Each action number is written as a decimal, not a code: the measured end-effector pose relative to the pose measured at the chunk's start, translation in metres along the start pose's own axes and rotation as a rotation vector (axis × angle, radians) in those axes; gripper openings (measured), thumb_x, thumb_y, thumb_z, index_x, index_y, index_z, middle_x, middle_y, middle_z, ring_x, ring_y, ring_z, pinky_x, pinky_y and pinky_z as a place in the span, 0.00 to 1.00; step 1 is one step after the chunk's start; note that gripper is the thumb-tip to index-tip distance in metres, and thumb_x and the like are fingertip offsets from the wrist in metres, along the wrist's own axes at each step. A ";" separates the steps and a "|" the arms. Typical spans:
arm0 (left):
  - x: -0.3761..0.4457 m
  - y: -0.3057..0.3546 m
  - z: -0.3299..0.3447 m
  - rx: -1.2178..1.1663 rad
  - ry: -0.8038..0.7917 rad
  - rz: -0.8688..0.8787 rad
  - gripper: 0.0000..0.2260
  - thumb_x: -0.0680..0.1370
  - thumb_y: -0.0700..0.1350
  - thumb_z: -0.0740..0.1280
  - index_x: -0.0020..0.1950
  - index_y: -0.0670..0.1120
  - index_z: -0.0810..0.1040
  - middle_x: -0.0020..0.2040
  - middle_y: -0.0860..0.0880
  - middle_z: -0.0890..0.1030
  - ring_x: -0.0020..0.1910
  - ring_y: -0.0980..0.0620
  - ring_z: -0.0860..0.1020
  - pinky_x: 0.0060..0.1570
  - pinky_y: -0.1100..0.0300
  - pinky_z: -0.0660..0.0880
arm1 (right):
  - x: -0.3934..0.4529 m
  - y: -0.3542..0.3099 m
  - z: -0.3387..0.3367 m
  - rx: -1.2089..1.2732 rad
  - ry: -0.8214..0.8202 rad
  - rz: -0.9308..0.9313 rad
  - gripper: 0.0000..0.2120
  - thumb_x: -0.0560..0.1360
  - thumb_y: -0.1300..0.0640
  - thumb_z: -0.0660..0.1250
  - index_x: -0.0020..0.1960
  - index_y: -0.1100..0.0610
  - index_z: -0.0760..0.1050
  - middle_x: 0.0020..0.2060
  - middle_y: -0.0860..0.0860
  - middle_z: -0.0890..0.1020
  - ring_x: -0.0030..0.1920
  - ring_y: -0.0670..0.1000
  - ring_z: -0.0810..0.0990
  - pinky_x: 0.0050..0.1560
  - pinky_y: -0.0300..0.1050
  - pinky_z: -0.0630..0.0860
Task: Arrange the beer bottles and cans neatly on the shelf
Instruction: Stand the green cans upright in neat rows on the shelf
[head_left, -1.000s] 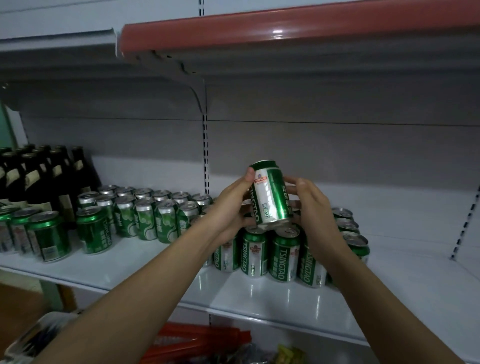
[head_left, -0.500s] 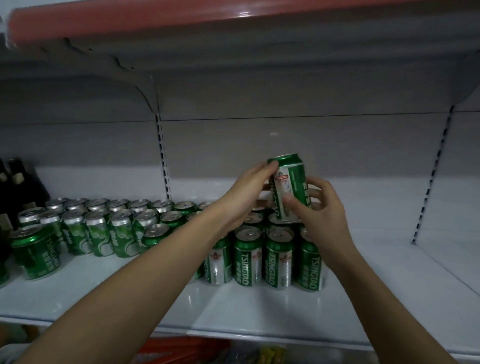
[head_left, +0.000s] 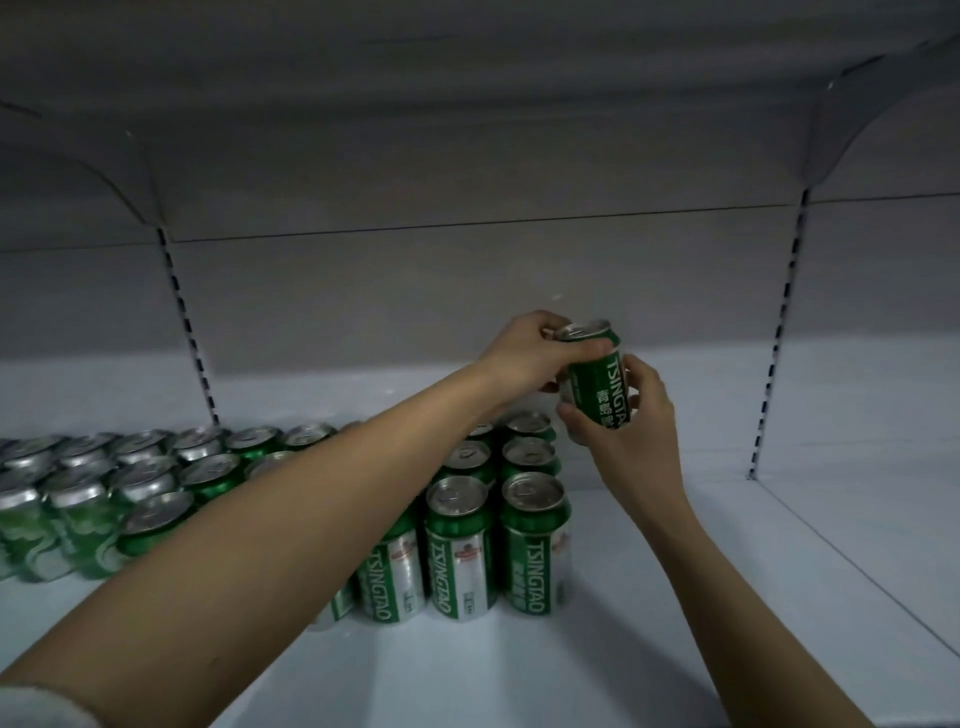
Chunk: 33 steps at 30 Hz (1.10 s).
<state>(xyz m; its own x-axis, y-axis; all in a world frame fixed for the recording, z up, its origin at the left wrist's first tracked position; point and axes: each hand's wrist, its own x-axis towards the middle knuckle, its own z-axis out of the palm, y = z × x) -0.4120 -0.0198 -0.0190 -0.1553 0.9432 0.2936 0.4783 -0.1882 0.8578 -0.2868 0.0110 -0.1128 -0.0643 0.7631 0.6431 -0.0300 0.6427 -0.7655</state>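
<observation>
A green Tsingtao can (head_left: 597, 382) is held upright above the back right of the can block. My left hand (head_left: 535, 351) grips its top rim from the left. My right hand (head_left: 631, 421) wraps its lower body from the right. Beneath stands a tidy block of green and silver Tsingtao cans (head_left: 535, 551) in rows on the white shelf (head_left: 649, 623). My left forearm hides part of that block. A second group of green cans (head_left: 140, 483) fills the shelf to the left.
The upper shelf underside (head_left: 467, 104) hangs low overhead, with brackets (head_left: 852, 119) at both sides. Slotted uprights (head_left: 774, 332) run down the back panel. Bare white shelf lies right of the can block and along the front edge.
The held can went from tilted to upright and shifted right, toward the back right of the block. The view moved closer and to the right; the dark bottles at the left left the frame.
</observation>
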 end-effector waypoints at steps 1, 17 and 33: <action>0.004 -0.004 0.003 0.002 -0.015 -0.012 0.18 0.72 0.51 0.76 0.57 0.48 0.76 0.51 0.50 0.82 0.50 0.51 0.81 0.53 0.52 0.81 | 0.001 0.006 -0.001 -0.001 -0.012 -0.011 0.24 0.69 0.58 0.77 0.54 0.36 0.71 0.48 0.32 0.79 0.48 0.32 0.78 0.41 0.27 0.75; 0.026 -0.065 0.034 0.587 -0.232 0.020 0.15 0.77 0.48 0.71 0.60 0.41 0.77 0.58 0.45 0.78 0.60 0.44 0.75 0.59 0.52 0.73 | -0.015 0.087 -0.001 -0.241 -0.113 0.288 0.25 0.69 0.54 0.76 0.57 0.47 0.64 0.48 0.41 0.75 0.46 0.44 0.76 0.42 0.39 0.71; 0.024 -0.081 0.035 0.690 -0.094 0.039 0.21 0.75 0.56 0.70 0.60 0.43 0.78 0.56 0.45 0.78 0.58 0.43 0.74 0.57 0.48 0.74 | -0.016 0.091 -0.001 -0.250 -0.190 0.389 0.24 0.73 0.50 0.73 0.63 0.51 0.65 0.55 0.48 0.75 0.55 0.52 0.78 0.51 0.48 0.75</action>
<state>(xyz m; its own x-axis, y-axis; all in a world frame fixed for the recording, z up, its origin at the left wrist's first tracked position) -0.4244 0.0281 -0.0964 -0.0662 0.9649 0.2542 0.9266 -0.0351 0.3744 -0.2871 0.0578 -0.1927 -0.2049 0.9384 0.2784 0.2707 0.3276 -0.9052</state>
